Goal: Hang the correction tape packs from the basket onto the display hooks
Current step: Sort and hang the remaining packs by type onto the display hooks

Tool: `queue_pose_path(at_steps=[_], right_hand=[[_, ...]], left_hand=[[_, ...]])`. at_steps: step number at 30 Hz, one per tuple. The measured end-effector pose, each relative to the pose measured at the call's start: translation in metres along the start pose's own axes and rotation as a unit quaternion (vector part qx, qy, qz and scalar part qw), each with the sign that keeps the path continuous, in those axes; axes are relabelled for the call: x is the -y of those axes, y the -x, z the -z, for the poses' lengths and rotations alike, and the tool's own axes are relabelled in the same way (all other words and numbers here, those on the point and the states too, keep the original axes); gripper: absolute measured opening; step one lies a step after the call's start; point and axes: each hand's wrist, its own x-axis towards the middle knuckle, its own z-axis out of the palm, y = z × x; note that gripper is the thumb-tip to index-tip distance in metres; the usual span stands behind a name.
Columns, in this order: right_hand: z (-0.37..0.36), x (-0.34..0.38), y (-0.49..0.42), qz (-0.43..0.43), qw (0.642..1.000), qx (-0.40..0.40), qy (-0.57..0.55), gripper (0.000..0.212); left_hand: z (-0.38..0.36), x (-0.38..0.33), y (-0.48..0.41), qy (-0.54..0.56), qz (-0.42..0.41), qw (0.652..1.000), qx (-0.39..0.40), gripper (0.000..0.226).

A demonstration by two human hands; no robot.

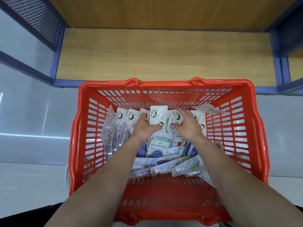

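Red plastic basket (164,84), rigid, slotted walls and rounded rim, sits on glossy grey floor tiles (32,112). Past the fingertips is a wood-grain shelf board (164,54) in a blue metal frame (57,54), with a dark perforated mesh panel (37,15) up left of it. Both hands are down inside the basket. The left hand (144,128) pinches one raised pack (157,115), a flat cream card with rounded corners and a cartoon print: thumb on the front lower edge, fingers (145,116) curled behind its left side. The card stands upright, higher than the row of cream correction tape packs (129,117) that flanks the fingers on both sides along the far wall. The right hand (188,126) is loose, fingers (183,112) spread and lightly bent, resting on the row just right of the raised pack; grips nothing clearly. Under the wrists lies a loose pile of mixed packs (157,146), glossy film, purple round shapes. Clear blister packs (109,128) lean left of the left fingers.
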Motion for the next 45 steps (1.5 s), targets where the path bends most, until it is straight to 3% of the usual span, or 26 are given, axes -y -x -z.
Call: queue_pose_path(at_steps=[1, 5, 15, 21, 26, 30, 39, 45], right_hand=[[-0.001, -0.001, -0.001, 0.003, 1.000, 0.002, 0.008, 0.072], [-0.001, -0.006, -0.004, 0.012, 1.000, 0.006, 0.009, 0.062], [0.003, -0.016, 0.001, 0.018, 0.986, -0.005, -0.165, 0.036], [0.009, -0.010, 0.013, 0.005, 0.971, -0.007, -0.240, 0.041], [0.015, 0.011, 0.036, -0.001, 0.973, 0.003, -0.229, 0.048], [0.016, 0.044, 0.063, 0.022, 0.960, 0.057, -0.272, 0.054], [0.082, 0.128, 0.140, 0.080, 0.926, 0.097, -0.356, 0.022], [0.167, 0.167, 0.209, 0.094, 0.915, 0.033, -0.392, 0.016]], left_hand=[[0.001, 0.000, -0.002, -0.002, 0.007, 1.000, 0.012, 0.078], [-0.002, -0.001, -0.002, 0.022, 0.004, 0.999, 0.040, 0.042], [-0.018, -0.003, 0.001, 0.038, -0.005, 0.997, 0.071, 0.037], [-0.013, -0.012, 0.016, 0.060, -0.027, 0.997, 0.041, 0.026], [0.022, -0.020, 0.043, 0.063, -0.056, 0.996, 0.014, 0.037], [0.055, -0.038, 0.084, 0.084, -0.074, 0.994, 0.005, 0.021], [0.112, -0.094, 0.209, 0.163, -0.142, 0.975, 0.060, 0.028], [0.140, -0.120, 0.281, 0.240, -0.145, 0.958, 0.064, 0.041]])
